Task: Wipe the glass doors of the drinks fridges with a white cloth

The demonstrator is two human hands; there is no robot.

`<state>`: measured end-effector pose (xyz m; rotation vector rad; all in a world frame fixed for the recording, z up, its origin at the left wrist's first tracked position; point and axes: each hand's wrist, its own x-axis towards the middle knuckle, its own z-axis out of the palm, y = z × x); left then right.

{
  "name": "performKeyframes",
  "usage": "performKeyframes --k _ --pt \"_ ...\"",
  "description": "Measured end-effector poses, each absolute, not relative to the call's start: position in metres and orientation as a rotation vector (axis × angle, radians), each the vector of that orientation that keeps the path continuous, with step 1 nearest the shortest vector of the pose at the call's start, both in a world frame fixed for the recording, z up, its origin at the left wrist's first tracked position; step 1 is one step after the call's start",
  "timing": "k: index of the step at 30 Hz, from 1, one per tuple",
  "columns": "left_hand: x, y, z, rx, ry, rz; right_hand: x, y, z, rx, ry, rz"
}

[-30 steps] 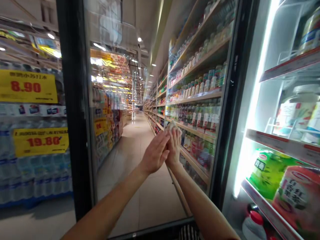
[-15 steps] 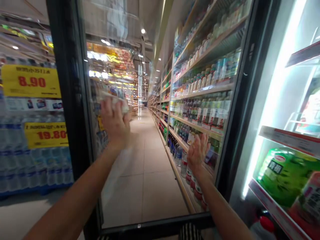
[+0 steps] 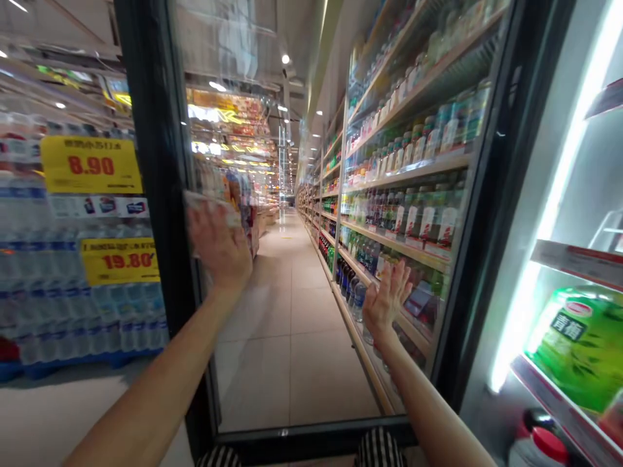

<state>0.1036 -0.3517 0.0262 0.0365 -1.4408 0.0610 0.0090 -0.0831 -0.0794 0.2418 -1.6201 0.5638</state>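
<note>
A tall glass door (image 3: 263,383) with a black frame stands before me. Against the left part of its pane, my left hand (image 3: 220,243) lies nearly flat over a crumpled whitish cloth (image 3: 195,198); only the cloth's edges show past the fingers, and the hand is slightly blurred. Lower on the right side of the pane is my right hand (image 3: 387,297), fingers spread and holding nothing. Its palm faces the glass; whether it presses on it I cannot tell.
Right of the door, a lit fridge holds a green drink bottle (image 3: 577,347) and a red-capped bottle (image 3: 548,447). Stacked water bottles (image 3: 43,259) with yellow price signs (image 3: 92,165) stand at left. Bottle shelves (image 3: 399,240) and a tiled aisle show in the pane.
My hands were together near the middle of the pane, then parted. The left went left with the cloth and continued slightly toward the frame; the right moved right and opened out.
</note>
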Motion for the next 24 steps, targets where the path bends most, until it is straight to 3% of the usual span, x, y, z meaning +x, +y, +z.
performKeyframes --k 6,11,17,24 --pt "0.093 -0.301 -0.016 -0.604 -1.632 0.522 0.017 -0.091 -0.088 0.304 -1.648 0.532" --pt "0.1 -0.331 0.016 -0.061 -1.441 0.06 0.016 -0.094 -0.089 0.29 -1.63 0.58" --pt "0.101 -0.294 -0.015 -0.707 -1.577 0.523 0.017 -0.092 -0.094 0.321 -1.657 0.545" --pt "0.1 -0.335 0.029 -0.157 -1.489 0.133 0.016 -0.094 -0.1 0.292 -1.625 0.571"
